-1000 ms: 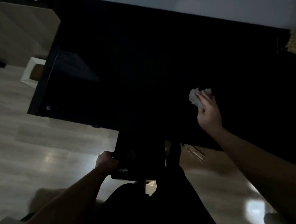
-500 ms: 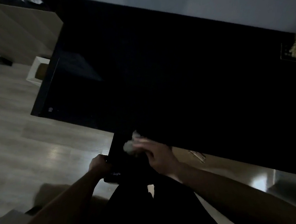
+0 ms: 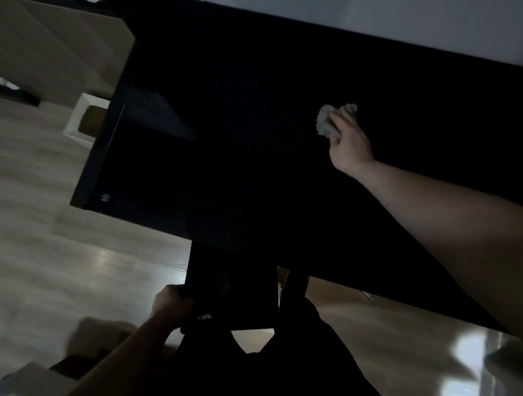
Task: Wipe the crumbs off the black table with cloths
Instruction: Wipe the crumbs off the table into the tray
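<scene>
— Inspector A: We start at the fingers [image 3: 340, 116] of the right hand [image 3: 349, 143]: they are curled over a crumpled pale cloth [image 3: 326, 123], pressing it onto the black surface [image 3: 230, 121]. Half a second ago we recorded this hand and cloth at the near edge, above the dark tray; now the arm is stretched far out over the middle of the surface.

— Inspector B: We concur. The left hand [image 3: 171, 305] has not shifted: its fingers are closed on the edge of the dark flat tray [image 3: 230, 290], held just beneath the surface's near edge.

— Inspector A: As to materials, we find the cloth soft, wrinkled and bunched into a ball; the surface smooth, glossy and rectangular, with a small pale mark near its left corner.

— Inspector B: Crumbs we cannot make out in this dim light. The floor [image 3: 34, 235] is pale wood-grain plank with a sheen.
</scene>
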